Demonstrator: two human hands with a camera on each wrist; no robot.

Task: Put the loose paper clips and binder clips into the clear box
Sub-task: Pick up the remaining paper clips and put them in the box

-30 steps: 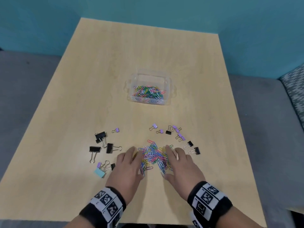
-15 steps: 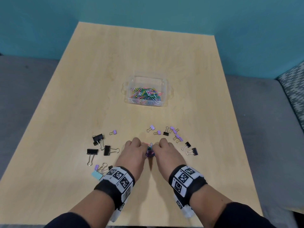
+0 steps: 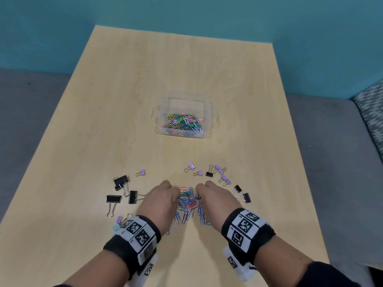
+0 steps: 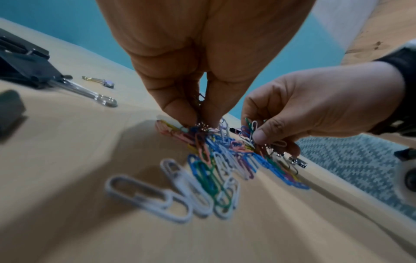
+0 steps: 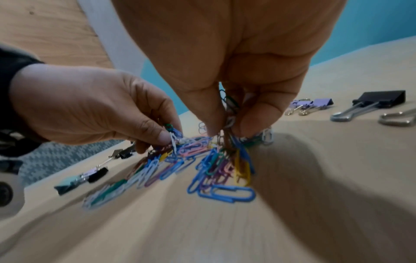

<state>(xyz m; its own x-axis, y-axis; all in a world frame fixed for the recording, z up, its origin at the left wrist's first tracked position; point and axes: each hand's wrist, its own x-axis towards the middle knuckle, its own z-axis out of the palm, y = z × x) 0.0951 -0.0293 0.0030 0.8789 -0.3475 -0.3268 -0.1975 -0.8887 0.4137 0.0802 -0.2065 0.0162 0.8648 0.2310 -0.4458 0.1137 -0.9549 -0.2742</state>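
Note:
A heap of coloured paper clips (image 3: 188, 200) lies near the table's front edge, between my two hands. My left hand (image 3: 163, 198) pinches a bunch of the clips (image 4: 200, 128) with curled fingers. My right hand (image 3: 209, 196) pinches another bunch of clips (image 5: 229, 122) from the other side. More clips trail loose on the wood below both hands (image 5: 223, 193). The clear box (image 3: 184, 118) stands farther back at mid-table and holds many coloured clips. Black binder clips (image 3: 122, 190) lie left of my hands; purple ones (image 3: 219, 172) and small black ones (image 3: 243, 194) lie to the right.
The wooden table (image 3: 145, 79) ends at a teal wall behind. Small purple and mint binder clips (image 3: 119, 222) sit by my left wrist. Grey floor (image 3: 342, 162) flanks the table, with a patterned cushion (image 3: 373, 112) at the far right.
My hands went from flat around the spread pile to curled, pinching fistfuls of clips. The pile has been drawn together, and both hands have risen slightly with clips dangling.

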